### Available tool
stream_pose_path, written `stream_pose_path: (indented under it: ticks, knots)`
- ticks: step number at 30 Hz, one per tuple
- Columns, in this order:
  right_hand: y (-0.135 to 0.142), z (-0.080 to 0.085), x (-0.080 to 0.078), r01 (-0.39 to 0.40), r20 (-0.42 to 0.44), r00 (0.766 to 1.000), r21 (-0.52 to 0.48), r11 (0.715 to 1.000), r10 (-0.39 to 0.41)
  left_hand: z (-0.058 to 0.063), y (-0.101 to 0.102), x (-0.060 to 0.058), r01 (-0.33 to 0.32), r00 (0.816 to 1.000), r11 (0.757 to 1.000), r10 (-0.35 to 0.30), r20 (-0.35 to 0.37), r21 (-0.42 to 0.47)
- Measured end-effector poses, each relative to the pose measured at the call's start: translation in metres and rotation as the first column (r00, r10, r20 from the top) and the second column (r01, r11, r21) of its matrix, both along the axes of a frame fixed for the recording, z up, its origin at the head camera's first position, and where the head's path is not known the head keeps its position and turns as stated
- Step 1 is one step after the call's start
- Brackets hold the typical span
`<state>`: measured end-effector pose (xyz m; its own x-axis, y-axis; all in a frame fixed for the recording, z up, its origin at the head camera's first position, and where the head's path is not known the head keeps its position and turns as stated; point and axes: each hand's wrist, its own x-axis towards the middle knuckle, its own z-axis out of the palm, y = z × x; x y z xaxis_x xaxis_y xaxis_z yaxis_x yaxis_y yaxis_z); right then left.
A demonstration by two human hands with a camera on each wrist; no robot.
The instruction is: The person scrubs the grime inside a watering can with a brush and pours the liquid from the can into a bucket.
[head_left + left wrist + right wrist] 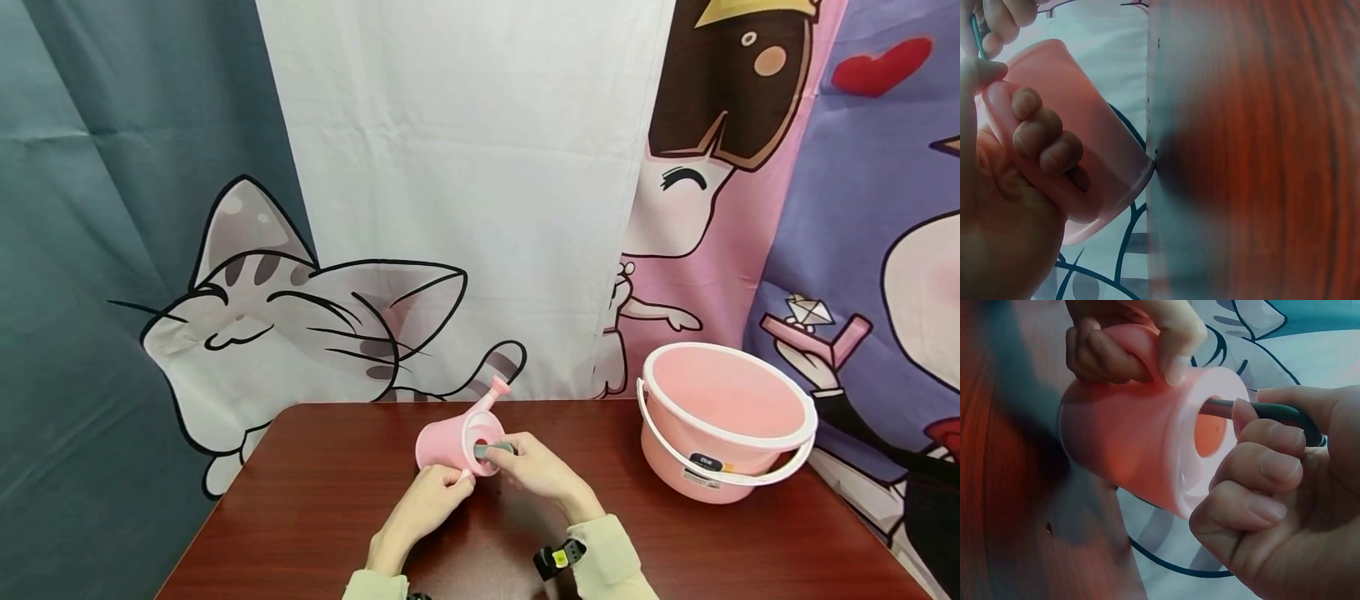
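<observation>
A pink toy watering can is tilted on its side above the table, its round opening turned to the right. My left hand grips the can's handle, fingers curled through it and thumb at the rim, as the left wrist view shows. My right hand holds a slim grey-green handle between thumb and fingers. Its thinner dark shaft passes through the can's opening. The far end is hidden inside the can, so I cannot tell what kind of tool it is.
On the right of the brown wooden table stands a pink bucket with a white rim and lowered white handle. Behind the table hangs a printed cloth with a cartoon cat and figures.
</observation>
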<state>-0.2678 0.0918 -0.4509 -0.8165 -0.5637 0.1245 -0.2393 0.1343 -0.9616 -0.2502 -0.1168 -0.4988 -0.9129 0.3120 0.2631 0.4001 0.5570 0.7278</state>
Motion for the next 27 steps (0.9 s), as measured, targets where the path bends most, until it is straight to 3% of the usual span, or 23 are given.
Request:
stream_pose_path:
  ticks: [5, 12, 27]
  knots:
    - [-0.007, -0.006, 0.0, 0.017, 0.007, 1.0, -0.008, 1.0, -0.017, -0.002, -0.001, 0.0, 0.007, 1.0, 1.0, -0.007, 0.005, -0.011]
    - [-0.012, -0.009, 0.002, 0.045, -0.063, 0.997, 0.026, 0.999, -0.043, -0.002, -0.002, 0.002, 0.002, 1.0, 1.0, -0.002, -0.005, -0.012]
    - [0.002, -0.002, -0.002, -0.013, -0.011, 1.0, -0.005, 1.0, 0.013, 0.002, 0.0, 0.001, 0.019, 1.0, 1.0, -0.019, 0.015, 0.017]
